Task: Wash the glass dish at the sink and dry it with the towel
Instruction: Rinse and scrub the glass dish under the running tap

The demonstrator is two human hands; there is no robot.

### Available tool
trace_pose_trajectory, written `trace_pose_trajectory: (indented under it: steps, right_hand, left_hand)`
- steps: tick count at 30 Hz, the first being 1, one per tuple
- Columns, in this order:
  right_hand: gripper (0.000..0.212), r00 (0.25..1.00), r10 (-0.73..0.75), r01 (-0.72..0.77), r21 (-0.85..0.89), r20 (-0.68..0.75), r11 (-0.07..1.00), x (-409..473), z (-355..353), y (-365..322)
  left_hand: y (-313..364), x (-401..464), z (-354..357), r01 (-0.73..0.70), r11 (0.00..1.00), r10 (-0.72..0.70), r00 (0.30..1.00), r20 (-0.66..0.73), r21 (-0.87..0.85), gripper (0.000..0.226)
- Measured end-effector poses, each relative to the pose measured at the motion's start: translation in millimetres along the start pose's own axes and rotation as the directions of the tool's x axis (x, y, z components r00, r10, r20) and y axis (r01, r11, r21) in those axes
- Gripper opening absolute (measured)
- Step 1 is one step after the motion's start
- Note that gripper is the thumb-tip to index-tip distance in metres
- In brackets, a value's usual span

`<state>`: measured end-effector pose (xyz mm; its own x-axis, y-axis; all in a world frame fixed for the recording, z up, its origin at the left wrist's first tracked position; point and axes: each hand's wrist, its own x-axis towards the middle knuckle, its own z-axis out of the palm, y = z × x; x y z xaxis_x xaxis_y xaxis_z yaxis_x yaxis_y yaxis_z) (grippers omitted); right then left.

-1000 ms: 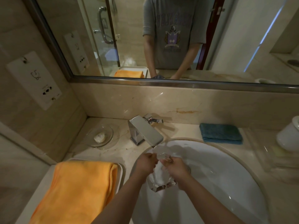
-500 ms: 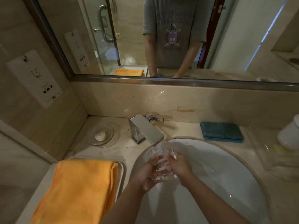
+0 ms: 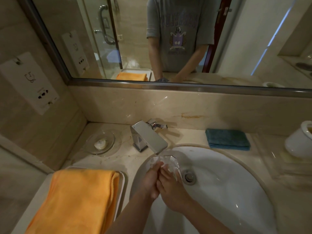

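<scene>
A beige marble counter (image 3: 108, 166) is running under a wide wall mirror (image 3: 168, 39), with a white oval sink (image 3: 236, 191) sunk into it. Over the sink's back left part, both hands are meeting under the spout of a chrome faucet (image 3: 148, 138). The left hand (image 3: 150, 181) and the right hand (image 3: 170, 186) are lying side by side, fingers reaching up and away from the person and wrapping round the glass dish (image 3: 166, 162), so both are holding it between them. The dish is sitting directly beneath the spout, just left of the drain (image 3: 190, 177), and is showing above the fingertips as a clear faceted shape. Its edges are blurring into water and reflections, so which way its opening is facing and how its long axis is lying cannot be told. The forearms are coming in from the bottom edge, angling toward each other.

Beyond the hands, an orange towel (image 3: 79, 200) is lying folded on a white tray (image 3: 124, 181) left of the sink, its length running toward the person. Further back on the left, a clear soap dish (image 3: 103, 143) is holding a small pale soap. A folded blue cloth (image 3: 228, 139) is lying on the counter behind the sink on the right, and a white cup (image 3: 298, 141) is standing at the right edge. A white socket panel (image 3: 28, 81) is hanging on the left wall. The mirror is reflecting a person in a grey printed t-shirt.
</scene>
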<state>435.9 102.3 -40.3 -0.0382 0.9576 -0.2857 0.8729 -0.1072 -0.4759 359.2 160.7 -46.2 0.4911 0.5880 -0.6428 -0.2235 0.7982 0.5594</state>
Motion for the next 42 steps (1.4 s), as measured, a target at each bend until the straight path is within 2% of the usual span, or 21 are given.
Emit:
trace_pose_trajectory:
  steps: [1,2,4,6,8,10,12,14,16,17,19,21,24,27,30,34,36,39,40,42]
  right_hand:
    - [0.057,0.998,0.008,-0.007,-0.004,0.058,1.000,2,-5,4]
    - [0.067,0.996,0.016,-0.014,-0.026,0.085,1.000,3,-11,6]
    - [0.106,0.997,0.050,-0.044,-0.081,0.067,0.996,8,-15,14]
    - [0.125,0.994,0.105,-0.100,-0.127,0.035,0.987,8,-20,14]
    - [0.113,0.988,0.151,-0.152,-0.075,-0.018,0.985,3,-15,11]
    - [0.094,0.983,0.120,-0.110,0.073,-0.140,0.991,-4,-7,4]
    - [0.056,0.968,0.115,-0.052,0.267,-0.224,0.962,-11,0,2]
    - [0.030,0.938,0.265,-0.129,0.486,-0.223,0.864,-13,0,6]
    - [0.021,0.881,0.425,-0.190,0.664,-0.210,0.723,-9,-6,8]
    - [0.030,0.868,0.466,-0.209,0.726,-0.170,0.655,-7,-12,8]
    - [0.050,0.885,0.466,-0.259,0.830,-0.001,0.494,-1,-21,6]
    - [0.057,0.884,0.454,-0.312,0.869,0.116,0.384,6,-31,1]
    - [0.058,0.838,0.520,-0.341,0.902,0.164,0.266,20,-29,3]
    - [0.050,0.798,0.573,-0.341,0.924,0.186,0.174,31,-25,4]
    - [0.050,0.795,0.571,-0.335,0.933,0.203,0.135,40,-21,4]
    - [0.067,0.801,0.541,-0.376,0.918,0.254,0.125,42,-22,-1]
    - [0.083,0.831,0.486,-0.383,0.912,0.270,0.150,37,-29,-10]
    - [0.080,0.849,0.457,-0.389,0.899,0.265,0.200,29,-34,-19]
    - [0.083,0.829,0.479,-0.436,0.869,0.287,0.235,37,-22,-9]
    - [0.088,0.797,0.486,-0.488,0.857,0.359,0.168,42,-14,1]
  left_hand:
    - [0,0,-1,-0.014,1.000,0.014,1.000,-0.006,-0.005,0.039]
    - [0,0,-2,-0.029,1.000,0.029,1.000,-0.002,-0.002,0.042]
    - [1,1,-3,-0.065,0.998,0.065,0.998,0.014,0.005,0.045]
    - [3,3,0,-0.091,0.996,0.091,0.996,0.002,0.019,0.042]
    - [3,6,2,-0.098,0.995,0.098,0.995,-0.014,0.010,0.038]
    - [3,9,1,-0.123,0.992,0.123,0.992,-0.014,-0.011,0.034]
    - [2,8,-1,-0.137,0.990,0.136,0.990,-0.035,-0.024,0.028]
    - [2,7,-1,-0.125,0.992,0.124,0.989,-0.081,-0.006,0.026]
    - [1,5,1,-0.135,0.990,0.139,0.985,-0.102,0.042,0.028]
    - [0,4,2,-0.155,0.985,0.161,0.983,-0.088,0.076,0.030]
    - [-1,0,7,-0.191,0.964,0.205,0.977,-0.060,0.186,0.029]
    - [-2,-5,12,-0.224,0.924,0.247,0.968,-0.034,0.310,0.028]
    - [0,-12,20,-0.243,0.881,0.277,0.960,-0.026,0.407,0.042]
    - [-1,-15,25,-0.261,0.874,0.294,0.956,-0.020,0.410,0.041]
    - [1,-15,27,-0.215,0.908,0.232,0.973,-0.002,0.360,0.039]
    - [8,-6,27,-0.107,0.955,0.115,0.993,-0.013,0.275,0.039]
    - [3,7,30,-0.052,0.957,0.076,0.994,-0.076,0.284,0.040]
    - [-7,30,28,-0.042,0.955,0.080,0.990,-0.116,0.295,0.042]
    - [-7,30,26,-0.017,0.972,0.046,0.992,-0.119,0.234,0.044]
    - [2,25,20,0.039,0.998,-0.032,0.991,-0.129,0.054,0.052]
